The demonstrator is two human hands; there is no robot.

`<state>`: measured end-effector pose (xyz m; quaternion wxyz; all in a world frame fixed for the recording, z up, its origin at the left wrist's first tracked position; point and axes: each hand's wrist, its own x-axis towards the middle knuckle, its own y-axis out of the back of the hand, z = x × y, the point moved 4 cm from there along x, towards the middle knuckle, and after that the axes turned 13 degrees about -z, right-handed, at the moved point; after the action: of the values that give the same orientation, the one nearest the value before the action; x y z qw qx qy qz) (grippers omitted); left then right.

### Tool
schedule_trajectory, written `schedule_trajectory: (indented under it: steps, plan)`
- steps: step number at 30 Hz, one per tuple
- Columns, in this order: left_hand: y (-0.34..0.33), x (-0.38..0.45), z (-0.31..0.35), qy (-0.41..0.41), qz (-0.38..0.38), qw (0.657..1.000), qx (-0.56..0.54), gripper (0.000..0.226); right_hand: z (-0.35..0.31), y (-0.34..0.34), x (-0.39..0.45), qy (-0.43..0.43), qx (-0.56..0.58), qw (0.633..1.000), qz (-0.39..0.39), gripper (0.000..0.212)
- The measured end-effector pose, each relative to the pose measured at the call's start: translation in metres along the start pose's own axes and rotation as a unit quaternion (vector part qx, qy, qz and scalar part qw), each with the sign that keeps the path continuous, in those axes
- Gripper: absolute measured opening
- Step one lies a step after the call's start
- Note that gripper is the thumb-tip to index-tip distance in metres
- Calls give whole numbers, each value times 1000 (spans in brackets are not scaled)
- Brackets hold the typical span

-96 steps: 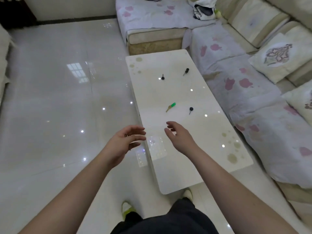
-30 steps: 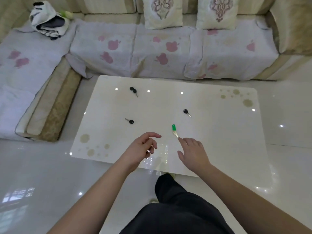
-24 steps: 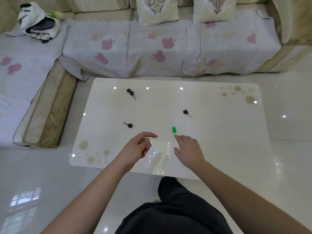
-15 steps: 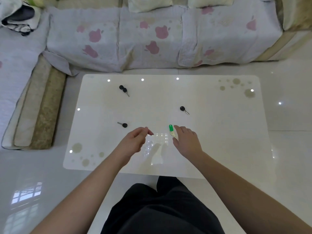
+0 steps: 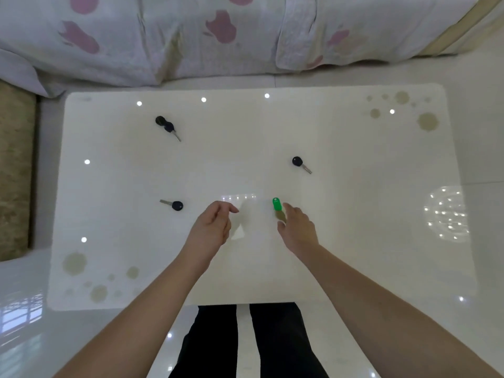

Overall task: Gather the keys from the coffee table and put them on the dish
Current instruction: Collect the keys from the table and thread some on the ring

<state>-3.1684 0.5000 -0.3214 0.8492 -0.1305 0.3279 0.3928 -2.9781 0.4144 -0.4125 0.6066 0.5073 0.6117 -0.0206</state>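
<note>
Several keys lie on the glossy white coffee table (image 5: 354, 241). A green-headed key (image 5: 276, 204) lies just ahead of my right hand (image 5: 296, 227), whose fingertips touch or nearly touch its blade; the hand is open. One black-headed key (image 5: 174, 205) lies left of my left hand (image 5: 214, 226), which hovers with fingers loosely curled and holds nothing. Another black-headed key (image 5: 300, 163) lies further back on the right. A key with two black heads (image 5: 166, 126) lies at the back left. No dish is in view.
A sofa with a white cover printed with pink shapes (image 5: 191, 36) runs along the table's far side. A brown sofa base (image 5: 13, 170) stands at the left. Shiny white floor (image 5: 485, 132) surrounds the table. My dark trouser legs (image 5: 245, 342) are at its near edge.
My head has moved closer over the table, so the sofa's cushions left the view. My right hand reached forward to the green key's blade. The keys have not moved.
</note>
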Motion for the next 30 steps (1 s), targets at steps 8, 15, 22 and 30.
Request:
schedule_trajectory:
  steps: [8, 15, 22, 30]
  plan:
    - [16, 46, -49, -16, -9, 999, 44, 18, 24, -61, 77, -102, 120, 986, 61, 61]
    - [18, 60, -65, -2, 2, 999, 37, 18, 34, -66, 94, -91, 159, 976, 121, 22]
    - [6, 77, -49, -20, -21, 999, 46, 15, 39, -23, 93, 9, 286, 954, 87, 18]
    - [9, 88, -31, -26, -2, 999, 34, 15, 44, 42, 120, 63, 389, 917, 65, 23]
